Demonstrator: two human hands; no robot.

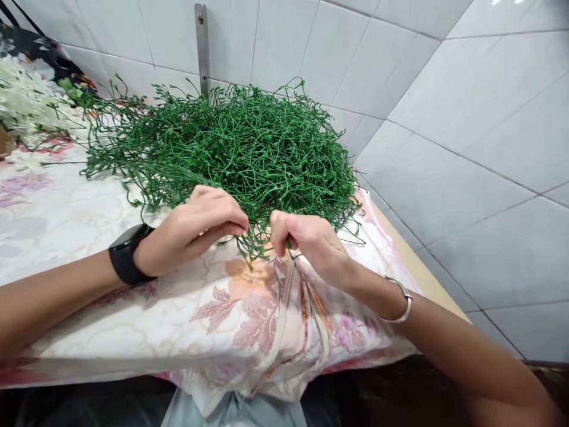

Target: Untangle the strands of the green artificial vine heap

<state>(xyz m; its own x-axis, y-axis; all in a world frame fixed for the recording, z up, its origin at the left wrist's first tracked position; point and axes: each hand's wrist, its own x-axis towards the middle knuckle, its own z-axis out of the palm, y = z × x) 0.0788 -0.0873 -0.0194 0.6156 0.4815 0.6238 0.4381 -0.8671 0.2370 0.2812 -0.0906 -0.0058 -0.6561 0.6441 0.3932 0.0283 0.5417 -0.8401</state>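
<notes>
Both hands work at the front edge of a large tangled heap of green artificial flower stems [271, 142]. My left hand [200, 222], with a black watch on its wrist, is closed in a pinch on some green stems whose ends droop below its fingertips. Just to its right, my right hand [311, 243] is curled closed around a green stem; a short green end shows under its fingers. Most of what that hand grips is hidden by the fingers. A pale drawstring [284, 308] of the cloth lies below the right hand.
A floral cloth [66, 237] covers the table. White artificial flowers [31, 101] lie at the far left beside a dark floral bag [35, 50]. Tiled walls [480, 148] rise behind and on the right, with a metal strip [202, 47] on the back wall.
</notes>
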